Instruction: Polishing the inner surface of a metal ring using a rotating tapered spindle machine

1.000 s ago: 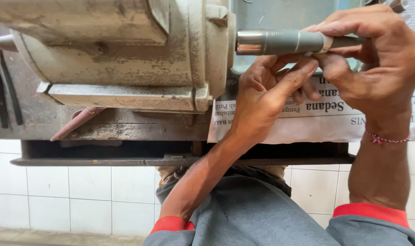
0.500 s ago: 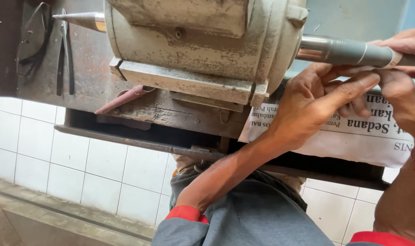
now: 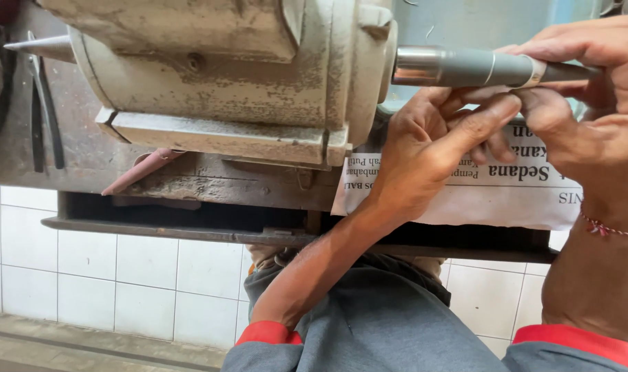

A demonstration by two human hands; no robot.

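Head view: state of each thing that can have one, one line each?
Motor: sits on the bench, casing dusty and worn.
Right spindle: sticks out of the motor, both hands at it; spinning or not, cannot tell.
Left spindle: pointed tip bare, untouched.
Left hand: under the right spindle, fingers reaching up to it.
Right hand: fingers closed around the right spindle's outer end.
Newspaper: spread flat, overhanging the bench edge.

view swung back right | right hand [image 3: 589, 89] in view again | left hand [image 3: 431, 151] under spindle [image 3: 479, 67]
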